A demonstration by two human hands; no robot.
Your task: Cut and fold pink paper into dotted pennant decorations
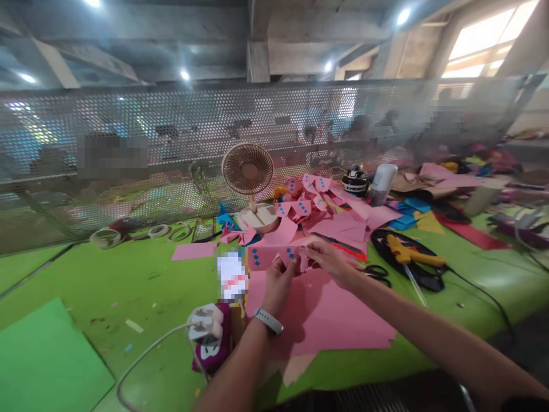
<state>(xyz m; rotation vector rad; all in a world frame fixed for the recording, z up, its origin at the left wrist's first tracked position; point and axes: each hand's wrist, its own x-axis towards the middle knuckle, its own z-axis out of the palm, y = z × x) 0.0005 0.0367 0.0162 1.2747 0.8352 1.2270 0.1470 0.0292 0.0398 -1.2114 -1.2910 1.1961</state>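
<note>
My left hand (281,279), with a grey band on its wrist, grips a folded pink paper piece (265,257) marked with blue diamonds. On the right end of the same piece, the fingers of my right hand (326,257) are pinched together. Both hands are over a large pink sheet (338,315) lying on the green table. Behind them rises a pile of pink paper pieces (326,217), several with blue diamonds. Black-handled scissors (377,273) lie right of my right hand, partly hidden by the forearm.
A yellow glue gun (414,252) rests on a black tray (381,240). A small fan (249,171) stands at the back before a perforated metal screen (150,143). Left are a purple power strip (214,343) with a cable, tape rolls (106,236) and a green sheet (51,360).
</note>
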